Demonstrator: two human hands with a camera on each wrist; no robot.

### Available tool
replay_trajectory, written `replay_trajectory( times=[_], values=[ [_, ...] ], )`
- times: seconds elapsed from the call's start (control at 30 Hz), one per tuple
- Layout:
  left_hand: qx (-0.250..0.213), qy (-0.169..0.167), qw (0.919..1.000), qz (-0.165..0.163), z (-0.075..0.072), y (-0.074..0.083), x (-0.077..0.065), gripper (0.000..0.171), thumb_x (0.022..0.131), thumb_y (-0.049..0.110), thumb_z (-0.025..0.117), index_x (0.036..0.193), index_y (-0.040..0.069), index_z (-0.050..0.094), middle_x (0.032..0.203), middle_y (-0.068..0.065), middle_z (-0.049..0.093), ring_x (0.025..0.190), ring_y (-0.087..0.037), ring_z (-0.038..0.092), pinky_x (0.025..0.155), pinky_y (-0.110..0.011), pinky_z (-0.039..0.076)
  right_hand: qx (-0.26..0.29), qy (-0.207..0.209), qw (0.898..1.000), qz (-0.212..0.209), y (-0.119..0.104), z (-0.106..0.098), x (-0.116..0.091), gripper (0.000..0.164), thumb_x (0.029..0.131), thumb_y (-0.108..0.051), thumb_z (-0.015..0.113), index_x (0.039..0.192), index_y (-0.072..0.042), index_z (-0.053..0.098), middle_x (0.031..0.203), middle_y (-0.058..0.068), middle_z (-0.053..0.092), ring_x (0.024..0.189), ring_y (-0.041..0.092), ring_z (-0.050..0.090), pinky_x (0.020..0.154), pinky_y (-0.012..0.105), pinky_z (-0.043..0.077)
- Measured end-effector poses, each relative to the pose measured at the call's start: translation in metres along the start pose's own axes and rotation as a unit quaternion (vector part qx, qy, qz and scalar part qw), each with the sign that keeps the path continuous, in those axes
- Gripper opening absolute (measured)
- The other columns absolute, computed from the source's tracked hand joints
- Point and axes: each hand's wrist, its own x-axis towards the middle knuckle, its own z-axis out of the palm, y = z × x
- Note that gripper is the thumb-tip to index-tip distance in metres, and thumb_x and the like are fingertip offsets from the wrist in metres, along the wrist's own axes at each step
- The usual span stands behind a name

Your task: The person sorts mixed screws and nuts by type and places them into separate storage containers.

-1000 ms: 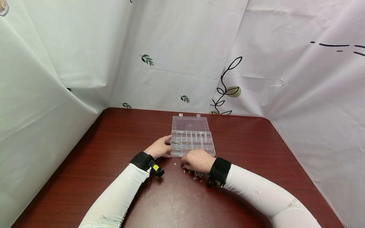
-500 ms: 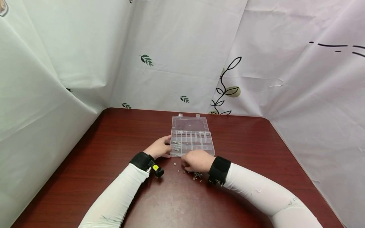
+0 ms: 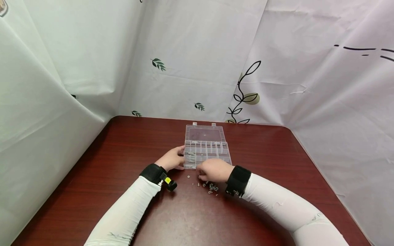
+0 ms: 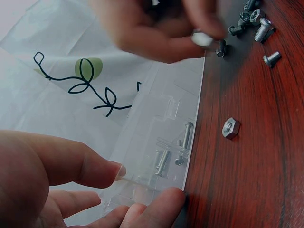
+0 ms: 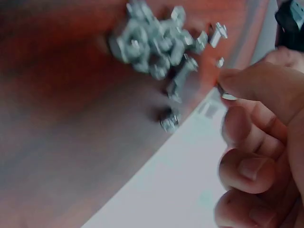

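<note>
A clear plastic compartment box (image 3: pixel 207 158) lies with its lid spread back on the table. My left hand (image 3: pixel 171 160) holds the box's left side, its fingertips at the wall and near corner in the left wrist view. Several long screws (image 4: pixel 163 161) lie in the compartments beside it. Between thumb and index finger, my right hand (image 3: pixel 214 170) pinches a small shiny nut (image 4: pixel 202 39), just over the box's front edge. A loose pile of nuts and screws (image 5: pixel 152 40) lies on the table by that hand. One nut (image 4: pixel 230 128) sits apart, before the box.
The dark red table (image 3: pixel 138 136) extends around the box on all sides. A short screw (image 4: pixel 272 59) lies between the lone nut and the pile. White patterned curtains (image 3: pixel 197 68) hang behind the table and along both sides.
My right hand has risen slightly from the table toward the box, with more of the pile showing below it. My left hand stays at the box's side.
</note>
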Motion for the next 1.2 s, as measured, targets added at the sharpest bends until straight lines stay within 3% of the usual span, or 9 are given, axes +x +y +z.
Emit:
replay_trajectory(
  times=[0.17, 0.4, 0.63, 1.2],
  values=[
    [0.009, 0.0, 1.0, -0.002, -0.001, -0.001, 0.0, 0.079, 0.084, -0.008, 0.052, 0.157, 0.005, 0.025, 0.144, -0.023, 0.045, 0.085, -0.023, 0.066, 0.071, -0.04, 0.059, 0.0, 0.038, 0.999, 0.013, 0.013, -0.01, 0.004, 0.004, 0.091, -0.023, 0.067, 0.09, -0.019, 0.067, 0.07, -0.011, 0.056, 0.061, 0.006, 0.051, 0.054, 0.026, 0.045],
    [0.016, 0.003, 0.9998, -0.005, -0.001, 0.0, -0.002, 0.077, 0.086, -0.007, 0.052, 0.157, 0.005, 0.025, 0.144, -0.023, 0.044, 0.085, -0.024, 0.066, 0.072, -0.041, 0.059, -0.01, 0.066, 0.995, 0.078, 0.04, -0.014, 0.018, 0.008, 0.094, -0.024, 0.066, 0.095, -0.02, 0.072, 0.078, -0.009, 0.066, 0.062, 0.004, 0.053, 0.058, 0.027, 0.048],
    [0.011, 0.003, 0.9999, -0.001, -0.001, -0.001, 0.0, 0.078, 0.085, -0.008, 0.051, 0.157, 0.005, 0.024, 0.144, -0.024, 0.043, 0.084, -0.023, 0.065, 0.071, -0.04, 0.059, -0.014, 0.055, 0.99, 0.128, 0.059, -0.014, 0.03, 0.008, 0.095, -0.025, 0.065, 0.096, -0.02, 0.071, 0.079, -0.008, 0.066, 0.062, 0.005, 0.054, 0.059, 0.028, 0.048],
    [0.008, 0.0, 1.0, -0.004, 0.0, 0.002, -0.002, 0.078, 0.086, -0.008, 0.051, 0.157, 0.006, 0.024, 0.144, -0.023, 0.043, 0.086, -0.023, 0.065, 0.071, -0.04, 0.059, -0.003, 0.038, 0.988, 0.147, 0.067, -0.004, 0.035, 0.005, 0.092, -0.027, 0.068, 0.092, -0.022, 0.071, 0.073, -0.01, 0.062, 0.059, 0.007, 0.052, 0.054, 0.027, 0.045]
  ],
)
